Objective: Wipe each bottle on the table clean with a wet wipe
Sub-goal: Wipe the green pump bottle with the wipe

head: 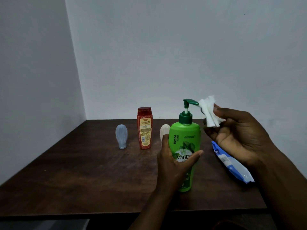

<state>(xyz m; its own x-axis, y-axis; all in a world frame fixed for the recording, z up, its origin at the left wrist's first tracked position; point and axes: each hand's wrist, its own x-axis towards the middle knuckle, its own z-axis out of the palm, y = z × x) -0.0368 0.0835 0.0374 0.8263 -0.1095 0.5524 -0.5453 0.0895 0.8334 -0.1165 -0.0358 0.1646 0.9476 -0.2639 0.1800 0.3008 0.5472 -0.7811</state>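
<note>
head view:
left hand (174,161): fingers and thumb curled round the green pump bottle (184,146), gripping mid-body.
green pump bottle: upright, near table (83,171) centre-front; base contact with the table can't tell.
right hand (235,135): fingertips pinch a bunched white wet wipe (209,113).
wet wipe: touching the pump nozzle tip, right of it.
red bottle (144,127): upright, behind-left.
blue bottle (121,136): standing cap-down, left of red.
cream bottle (164,131): partly hidden behind the green one.
wipes pack (232,163): flat on table, right, under right hand.
</note>
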